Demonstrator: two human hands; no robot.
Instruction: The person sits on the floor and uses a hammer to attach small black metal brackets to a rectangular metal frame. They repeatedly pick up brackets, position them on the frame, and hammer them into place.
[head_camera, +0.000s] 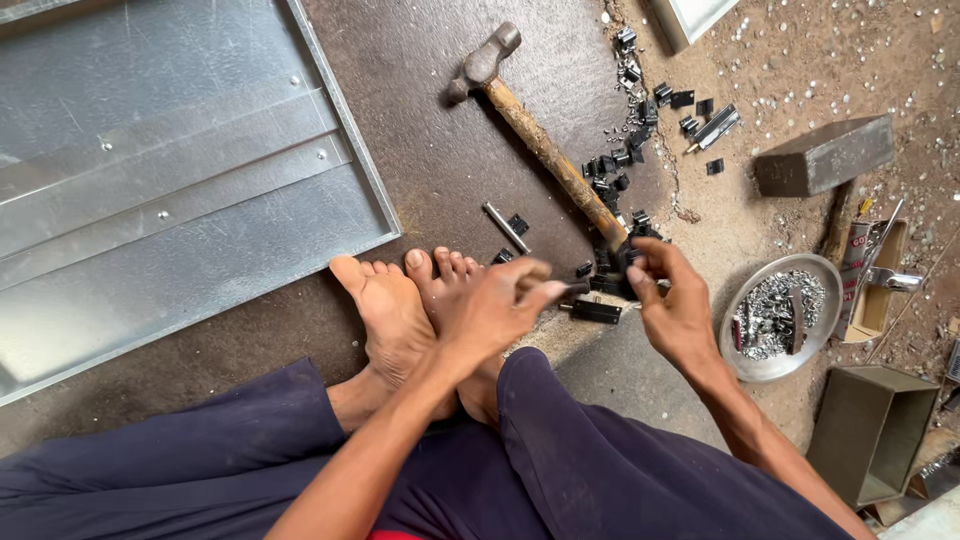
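Note:
My left hand (495, 305) is closed over my bare feet, pinching a small thin metal piece at its fingertips. My right hand (672, 300) grips a small black metal part (612, 272) near the end of a hammer handle. A flat black part (596, 311) lies on the floor between the hands. A wooden-handled hammer (540, 140) rests on the dark floor, head pointing to the far side. Several small black parts (630, 150) are scattered along the handle.
A large galvanised sheet-metal panel (170, 180) fills the left. A round steel plate (745, 355) holding small shiny pieces sits at right. A metal block (822, 155), an open grey box (868, 430) and a cardboard box (880, 285) lie further right.

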